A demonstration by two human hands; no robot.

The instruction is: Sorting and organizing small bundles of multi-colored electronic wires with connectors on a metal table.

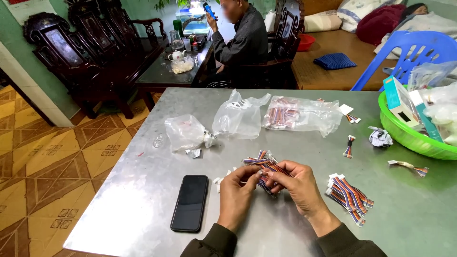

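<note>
Both my hands meet over the near middle of a grey metal table (143, 190). My left hand (236, 192) and my right hand (297, 183) together pinch a small bundle of multicoloured ribbon cables (263, 163) with white connectors. The cable ends fan out above my fingers. A second bundle of the same cables (350, 195) lies on the table just right of my right wrist. A black phone (190, 202) lies face up left of my left hand.
Three clear plastic bags (240, 116) lie further back, one holding more cables (285, 114). Loose short cables (349, 145) and paper scraps lie at right. A green basket (404, 135) with boxes stands at the right edge. A person sits behind at a dark table; a blue chair (419, 50) stands at the right.
</note>
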